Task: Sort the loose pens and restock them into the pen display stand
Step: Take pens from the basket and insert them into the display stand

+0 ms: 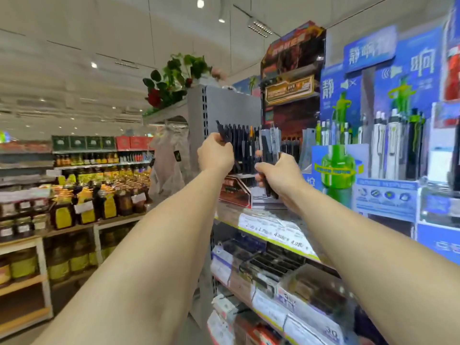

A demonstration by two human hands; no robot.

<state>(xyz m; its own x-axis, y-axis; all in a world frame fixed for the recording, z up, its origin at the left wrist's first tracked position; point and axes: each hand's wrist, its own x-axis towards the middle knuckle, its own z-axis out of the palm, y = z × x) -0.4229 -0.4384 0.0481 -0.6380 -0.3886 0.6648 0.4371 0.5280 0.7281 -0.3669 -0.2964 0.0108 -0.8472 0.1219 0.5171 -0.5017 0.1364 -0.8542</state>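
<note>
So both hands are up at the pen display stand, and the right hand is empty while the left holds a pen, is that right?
Not quite. In the head view the right hand grips a bundle of dark pens. The left hand does hold a pen at the pen display stand.

1. Two arms enter from the bottom of the frame, one from the lower left and one from the lower right, and narrow toward the hands near the centre.
2. Both forearms are bare along their whole visible length; no sleeve or cuff edge shows inside the picture.
3. The left hand (216,155), just left of centre, shows bare skin with no glove; its wrist carries no watch or band.
4. The right hand (278,174), just right of centre, is likewise bare, its wrist unadorned.
5. Rings cannot be judged: the fingers are small and slightly blurred.
</note>
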